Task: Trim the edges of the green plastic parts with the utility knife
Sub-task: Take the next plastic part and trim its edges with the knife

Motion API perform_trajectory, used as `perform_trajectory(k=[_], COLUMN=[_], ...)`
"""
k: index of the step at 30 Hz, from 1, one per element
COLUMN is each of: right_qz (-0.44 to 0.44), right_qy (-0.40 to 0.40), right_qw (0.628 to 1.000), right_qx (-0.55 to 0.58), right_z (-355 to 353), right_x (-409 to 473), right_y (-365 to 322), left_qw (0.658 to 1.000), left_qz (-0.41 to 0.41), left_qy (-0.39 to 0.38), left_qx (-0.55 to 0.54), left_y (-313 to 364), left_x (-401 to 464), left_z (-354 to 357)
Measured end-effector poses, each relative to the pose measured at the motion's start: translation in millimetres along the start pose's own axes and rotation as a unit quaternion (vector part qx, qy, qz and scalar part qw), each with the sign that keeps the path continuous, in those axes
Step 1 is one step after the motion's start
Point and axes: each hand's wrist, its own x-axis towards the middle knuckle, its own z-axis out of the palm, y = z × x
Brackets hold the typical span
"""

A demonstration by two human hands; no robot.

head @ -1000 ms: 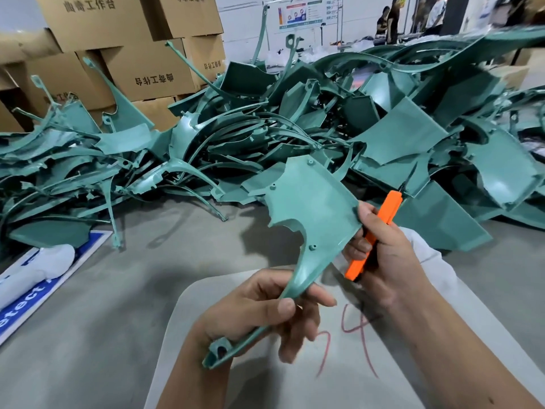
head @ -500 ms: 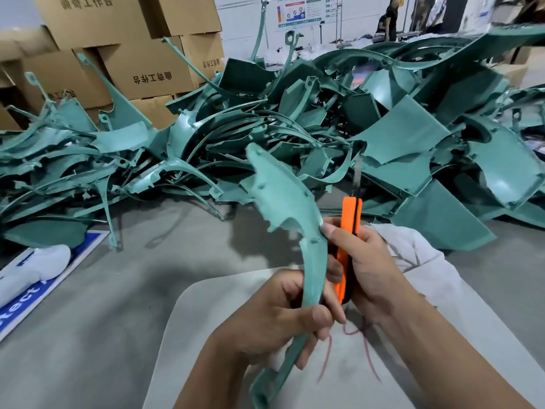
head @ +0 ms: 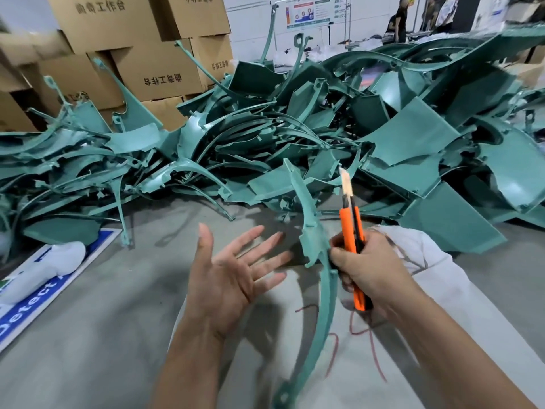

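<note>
A long curved green plastic part [head: 327,305] stands nearly upright and edge-on in front of me, its wide end up and its thin tail low. My right hand [head: 374,267] grips an orange utility knife [head: 349,228] with the blade out and pointing up. The same hand's fingers also pinch the part's middle. My left hand [head: 230,276] is to the left of the part, palm up with fingers spread, touching nothing.
A big heap of green plastic parts [head: 413,137] covers the floor ahead. Cardboard boxes [head: 159,72] are stacked at the back left. A white sack [head: 436,278] with red marks lies under my hands. A blue sign [head: 32,308] lies at the left. People [head: 398,19] stand far behind.
My left hand has let go of the green part and opened, moving left. The part has turned edge-on and is now held by my right hand together with the knife.
</note>
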Motion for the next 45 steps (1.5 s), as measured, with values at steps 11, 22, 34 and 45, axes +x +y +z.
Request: perform_trajectory(k=[11, 22, 34, 45], right_qz=[-0.077, -0.057, -0.037, -0.153], right_qy=[-0.059, -0.078, -0.041, -0.044], right_qw=[0.985, 0.994, 0.96, 0.911], right_qx=[0.139, -0.049, -0.274, -0.38], right_z=[-2.0, -0.9, 4.4, -13.6], right_x=[-14.8, -18.0, -10.8, -0.8], right_y=[-19.6, -20.5, 0.2, 1.5], left_qw=[0.959, 0.983, 0.981, 0.973], left_qz=[0.012, 0.01, -0.116, -0.088], left_qy=[-0.261, -0.146, 0.153, 0.209], left_qx=[-0.112, -0.107, 0.03, -0.045], left_y=[4.7, 9.2, -5.5, 7.8], left_x=[-9.1, -12.9, 1.5, -2.4], left_z=[20.1, -3.3, 3.4, -9.9])
